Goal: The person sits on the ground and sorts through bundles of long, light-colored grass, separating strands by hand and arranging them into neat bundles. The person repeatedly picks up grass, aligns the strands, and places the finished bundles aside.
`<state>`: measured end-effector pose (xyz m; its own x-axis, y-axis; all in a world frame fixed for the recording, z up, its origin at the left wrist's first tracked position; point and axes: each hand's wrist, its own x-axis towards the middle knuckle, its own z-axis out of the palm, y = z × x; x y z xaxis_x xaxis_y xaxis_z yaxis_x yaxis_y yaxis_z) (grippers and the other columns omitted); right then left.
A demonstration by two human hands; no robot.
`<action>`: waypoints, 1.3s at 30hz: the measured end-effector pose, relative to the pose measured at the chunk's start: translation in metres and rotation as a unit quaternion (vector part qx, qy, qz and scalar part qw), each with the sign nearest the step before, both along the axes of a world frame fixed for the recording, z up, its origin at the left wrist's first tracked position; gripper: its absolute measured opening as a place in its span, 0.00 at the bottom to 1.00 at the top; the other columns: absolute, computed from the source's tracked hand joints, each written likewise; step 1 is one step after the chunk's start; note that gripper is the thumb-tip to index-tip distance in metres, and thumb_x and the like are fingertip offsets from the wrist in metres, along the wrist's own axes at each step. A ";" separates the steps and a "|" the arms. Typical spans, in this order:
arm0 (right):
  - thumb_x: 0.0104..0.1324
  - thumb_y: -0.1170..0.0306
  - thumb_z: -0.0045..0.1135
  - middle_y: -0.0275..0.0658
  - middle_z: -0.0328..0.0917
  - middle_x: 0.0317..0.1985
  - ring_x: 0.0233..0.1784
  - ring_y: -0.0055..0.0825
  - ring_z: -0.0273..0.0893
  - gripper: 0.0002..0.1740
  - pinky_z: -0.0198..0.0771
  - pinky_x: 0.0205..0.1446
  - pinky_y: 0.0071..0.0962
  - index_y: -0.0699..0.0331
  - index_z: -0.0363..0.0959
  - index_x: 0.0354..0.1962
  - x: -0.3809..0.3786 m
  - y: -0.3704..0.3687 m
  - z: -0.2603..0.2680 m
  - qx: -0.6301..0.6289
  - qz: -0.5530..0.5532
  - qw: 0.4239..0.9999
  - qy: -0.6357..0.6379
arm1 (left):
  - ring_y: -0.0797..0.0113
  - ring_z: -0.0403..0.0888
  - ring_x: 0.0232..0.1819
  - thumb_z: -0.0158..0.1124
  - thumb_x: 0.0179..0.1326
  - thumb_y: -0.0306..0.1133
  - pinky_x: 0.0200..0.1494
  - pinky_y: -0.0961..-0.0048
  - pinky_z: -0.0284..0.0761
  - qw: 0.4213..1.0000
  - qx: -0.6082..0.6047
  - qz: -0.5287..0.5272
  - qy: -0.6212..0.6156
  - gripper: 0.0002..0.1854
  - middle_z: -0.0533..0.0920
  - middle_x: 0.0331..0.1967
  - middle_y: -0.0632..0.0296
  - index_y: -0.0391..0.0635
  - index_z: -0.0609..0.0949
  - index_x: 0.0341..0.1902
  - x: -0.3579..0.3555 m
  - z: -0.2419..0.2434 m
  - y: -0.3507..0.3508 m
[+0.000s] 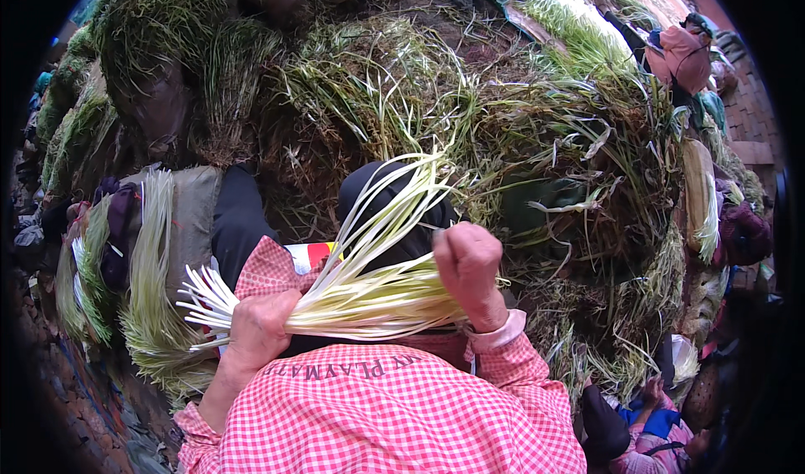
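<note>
My left hand (pixel 261 326) is closed around a bundle of pale, chive-like stalks (pixel 377 307), close to their white ends. These white ends fan out past the hand to the left. The yellow-green leaves run right across my lap, and a looser strand group (pixel 383 216) bends up over my dark-trousered knee. At the leafy end, my right hand (pixel 471 269) is curled into a fist against the bundle. Its fingers hide whether any leaves are caught inside. A pink checked cloth (pixel 267 266) lies behind the left hand.
A large heap of tangled green stalks with brown roots (pixel 377 90) lies ahead. Straightened stalks (pixel 151 254) drape over a grey padded surface (pixel 195 216) at left. White-ended stalks (pixel 566 21) lie at upper right. Other people sit at lower right (pixel 654 433) and upper right (pixel 685 59).
</note>
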<state>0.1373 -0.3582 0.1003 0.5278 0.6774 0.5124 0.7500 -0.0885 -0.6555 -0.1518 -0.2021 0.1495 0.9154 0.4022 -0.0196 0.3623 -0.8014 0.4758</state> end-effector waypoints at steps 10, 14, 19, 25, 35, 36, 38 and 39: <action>0.75 0.60 0.54 0.35 0.81 0.28 0.23 0.21 0.71 0.15 0.66 0.26 0.19 0.61 0.76 0.32 0.124 -0.099 0.014 0.453 -0.226 0.764 0.400 | 0.53 0.83 0.25 0.64 0.51 0.26 0.28 0.59 0.76 1.000 0.021 0.003 0.003 0.05 0.80 0.21 0.56 0.45 0.77 0.31 -0.001 -0.006 0.000; 0.76 0.59 0.54 0.37 0.81 0.28 0.24 0.18 0.74 0.17 0.68 0.27 0.19 0.63 0.78 0.34 0.100 -0.078 0.019 0.298 -0.113 0.870 0.376 | 0.54 0.83 0.24 0.64 0.52 0.27 0.28 0.59 0.76 1.000 0.029 0.002 0.007 0.04 0.79 0.20 0.56 0.45 0.77 0.31 -0.002 -0.006 0.000; 0.70 0.72 0.59 0.42 0.86 0.37 0.42 0.26 0.83 0.09 0.77 0.47 0.26 0.72 0.82 0.37 0.047 -0.028 0.006 -0.101 0.186 0.938 0.276 | 0.55 0.82 0.24 0.63 0.52 0.26 0.27 0.59 0.75 0.999 0.031 -0.001 -0.022 0.04 0.79 0.21 0.56 0.45 0.77 0.31 0.004 -0.005 -0.001; 0.66 0.73 0.62 0.46 0.83 0.47 0.55 0.45 0.80 0.06 0.73 0.56 0.38 0.66 0.81 0.39 0.063 0.027 0.013 0.054 0.001 0.998 -0.035 | 0.56 0.82 0.24 0.62 0.53 0.26 0.28 0.62 0.75 0.994 0.103 0.011 -0.032 0.03 0.79 0.21 0.58 0.46 0.77 0.31 0.010 0.008 0.002; 0.65 0.74 0.62 0.43 0.82 0.30 0.31 0.38 0.83 0.05 0.76 0.34 0.31 0.67 0.80 0.38 0.011 -0.030 0.004 -0.148 0.199 0.966 0.074 | 0.55 0.82 0.24 0.63 0.52 0.26 0.27 0.61 0.75 0.999 0.042 0.014 -0.023 0.04 0.79 0.21 0.57 0.46 0.77 0.31 0.001 -0.008 0.000; 0.65 0.72 0.63 0.42 0.81 0.29 0.30 0.40 0.82 0.05 0.75 0.32 0.32 0.65 0.80 0.37 0.011 -0.035 0.004 -0.156 0.174 0.966 0.113 | 0.55 0.83 0.25 0.63 0.52 0.26 0.27 0.61 0.76 0.999 0.040 0.014 -0.026 0.04 0.80 0.21 0.57 0.46 0.77 0.31 0.003 -0.008 -0.001; 0.66 0.70 0.64 0.42 0.81 0.28 0.27 0.41 0.81 0.06 0.74 0.29 0.32 0.64 0.80 0.36 0.014 -0.040 0.002 -0.164 0.111 0.964 0.176 | 0.55 0.83 0.25 0.63 0.53 0.26 0.28 0.61 0.76 0.999 0.034 0.017 -0.031 0.04 0.80 0.22 0.57 0.46 0.77 0.31 0.004 -0.008 -0.001; 0.65 0.71 0.66 0.43 0.81 0.29 0.28 0.38 0.81 0.07 0.74 0.30 0.30 0.65 0.80 0.37 0.017 -0.038 0.002 -0.119 0.068 0.980 0.145 | 0.55 0.83 0.25 0.63 0.53 0.26 0.28 0.61 0.76 0.999 0.031 0.020 -0.035 0.04 0.80 0.22 0.57 0.46 0.78 0.31 0.005 -0.010 -0.001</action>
